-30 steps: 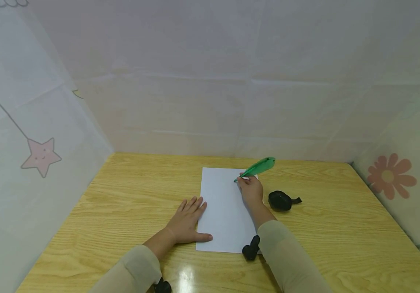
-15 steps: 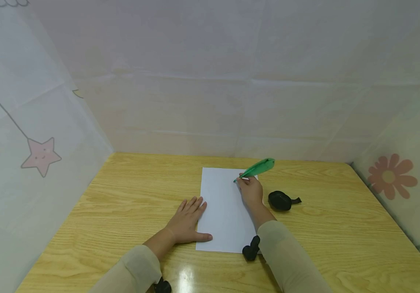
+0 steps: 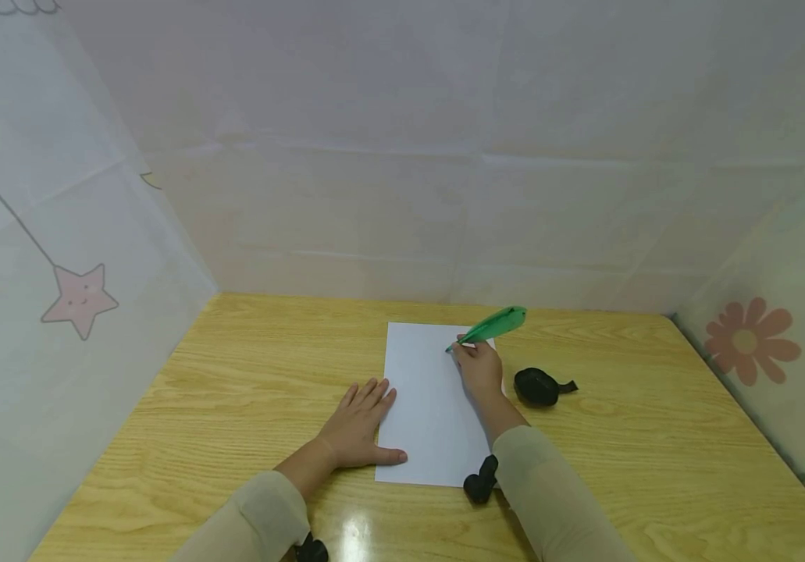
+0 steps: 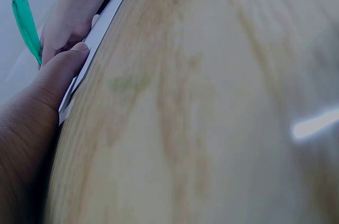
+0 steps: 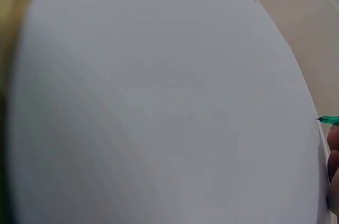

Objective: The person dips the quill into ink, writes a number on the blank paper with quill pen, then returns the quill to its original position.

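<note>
A white sheet of paper point(image 3: 423, 406) lies upright on the wooden table, and no marks can be made out on it. My right hand point(image 3: 481, 368) pinches a green feather pen point(image 3: 496, 324) near the sheet's upper right, its feather leaning up and right. In the right wrist view the dark tip of the pen point(image 5: 328, 120) shows at the paper's edge; whether it touches cannot be told. My left hand point(image 3: 357, 428) rests with spread fingers across the sheet's left edge, thumb on the paper. The left wrist view shows part of that left hand point(image 4: 37, 102) beside the paper.
A black rounded object point(image 3: 537, 387) with a short strip sticking out lies right of the paper. Black devices hang at both wrists, one point(image 3: 481, 480) over the sheet's lower right corner. Pale printed cloth point(image 3: 444, 195) stands behind the table point(image 3: 254, 359) and at both sides.
The pen tip and feather have shifted very slightly left and toward me, together with my right hand. My left hand has stayed in place on the paper.
</note>
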Motion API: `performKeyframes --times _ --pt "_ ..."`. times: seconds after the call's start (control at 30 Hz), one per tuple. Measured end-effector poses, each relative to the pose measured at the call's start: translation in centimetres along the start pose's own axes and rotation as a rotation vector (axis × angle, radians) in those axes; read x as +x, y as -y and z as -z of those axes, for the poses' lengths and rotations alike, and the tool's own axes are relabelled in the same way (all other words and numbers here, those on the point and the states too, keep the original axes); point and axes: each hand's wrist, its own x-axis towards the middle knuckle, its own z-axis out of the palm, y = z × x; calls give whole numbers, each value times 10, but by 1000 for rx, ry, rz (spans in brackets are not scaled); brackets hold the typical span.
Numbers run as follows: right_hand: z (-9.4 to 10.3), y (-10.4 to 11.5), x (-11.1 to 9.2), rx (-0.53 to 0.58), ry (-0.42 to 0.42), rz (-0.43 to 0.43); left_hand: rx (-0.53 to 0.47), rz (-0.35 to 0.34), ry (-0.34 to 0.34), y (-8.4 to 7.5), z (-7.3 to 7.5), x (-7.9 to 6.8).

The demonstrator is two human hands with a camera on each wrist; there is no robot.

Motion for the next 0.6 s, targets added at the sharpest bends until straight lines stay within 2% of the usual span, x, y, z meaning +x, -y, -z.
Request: performKeyframes --times 0.6 --pt "-2 -1 -1 19 9 -16 -2 9 -3 0 -2 1"
